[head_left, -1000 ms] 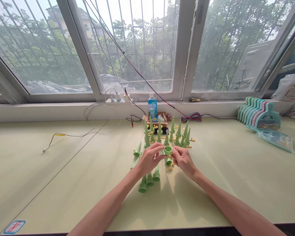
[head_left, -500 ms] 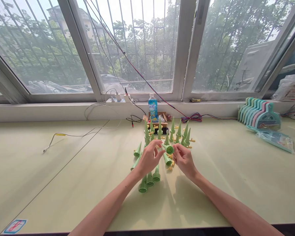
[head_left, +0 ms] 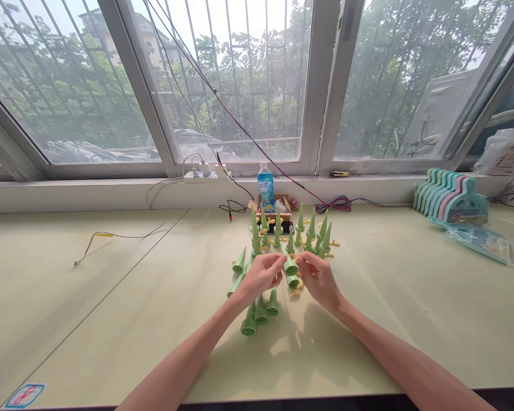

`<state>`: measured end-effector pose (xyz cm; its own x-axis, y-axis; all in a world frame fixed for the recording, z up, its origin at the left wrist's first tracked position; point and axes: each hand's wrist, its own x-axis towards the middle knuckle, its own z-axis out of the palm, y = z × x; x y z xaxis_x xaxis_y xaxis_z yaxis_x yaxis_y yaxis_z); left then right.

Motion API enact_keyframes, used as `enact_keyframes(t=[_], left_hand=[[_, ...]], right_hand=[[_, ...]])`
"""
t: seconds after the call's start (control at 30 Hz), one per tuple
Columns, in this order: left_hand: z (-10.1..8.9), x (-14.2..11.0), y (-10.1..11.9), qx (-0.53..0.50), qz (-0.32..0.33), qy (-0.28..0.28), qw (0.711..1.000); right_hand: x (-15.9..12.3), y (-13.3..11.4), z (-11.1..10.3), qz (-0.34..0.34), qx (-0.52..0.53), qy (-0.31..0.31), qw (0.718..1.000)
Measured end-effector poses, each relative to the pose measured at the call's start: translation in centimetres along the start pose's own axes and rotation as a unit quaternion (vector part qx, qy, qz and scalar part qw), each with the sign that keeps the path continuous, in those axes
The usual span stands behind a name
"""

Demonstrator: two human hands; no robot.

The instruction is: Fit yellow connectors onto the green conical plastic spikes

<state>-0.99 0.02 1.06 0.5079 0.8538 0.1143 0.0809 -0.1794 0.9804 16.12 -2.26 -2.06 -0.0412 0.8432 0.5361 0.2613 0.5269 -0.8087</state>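
Observation:
Between my hands is a green plastic plant watering spike (head_left: 290, 266), its hollow threaded end tilted toward me. My left hand (head_left: 263, 273) pinches it from the left with thumb and fingers together. On the other side my right hand (head_left: 319, 277) has its fingertips closed at the spike's right edge; whether a small yellow valve is also in them is hidden. Just below lies another green spike (head_left: 292, 281), beside loose yellow valves (head_left: 296, 293). Several spikes with open ends (head_left: 249, 326) lie near my left forearm. Behind my hands, upright spikes (head_left: 300, 225) carry yellow valves.
A blue-liquid bottle (head_left: 266, 187) stands at a small cardboard box (head_left: 286, 216) near the window wall, with a dark phone-like object in front. Cables (head_left: 338, 204) run along the back. Pastel plastic hangers (head_left: 452, 197) stand at the right, with a wrapped piece (head_left: 475, 241) before them.
My left fingers have gone from spread to closed on the spike. The spike has shifted slightly down and left, its open end turning more downward. My right hand stays beside it.

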Motion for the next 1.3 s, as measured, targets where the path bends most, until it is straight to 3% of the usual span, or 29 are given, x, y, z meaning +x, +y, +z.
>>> enact_keyframes(t=[0.3,0.77,0.93,1.1,1.3], left_hand=[[-0.2,0.1,-0.2,-0.015,0.015,-0.005,1.000],[-0.3,0.1,-0.6,0.127,0.130,0.009,0.983],[-0.3,0.1,-0.7,0.242,0.198,0.021,0.949],[-0.4,-0.1,-1.0,0.355,0.279,0.018,0.892],[-0.6,-0.4,-1.4,0.450,0.316,0.033,0.834]], right_hand=[[0.0,0.3,-0.1,0.006,0.020,-0.021,1.000],[0.1,0.3,-0.3,0.032,-0.015,-0.035,0.999],[0.3,0.3,-0.4,0.035,-0.030,-0.038,0.998],[0.4,0.6,-0.3,0.065,-0.019,-0.034,0.997],[0.4,0.9,-0.1,0.109,0.046,-0.039,0.992]])
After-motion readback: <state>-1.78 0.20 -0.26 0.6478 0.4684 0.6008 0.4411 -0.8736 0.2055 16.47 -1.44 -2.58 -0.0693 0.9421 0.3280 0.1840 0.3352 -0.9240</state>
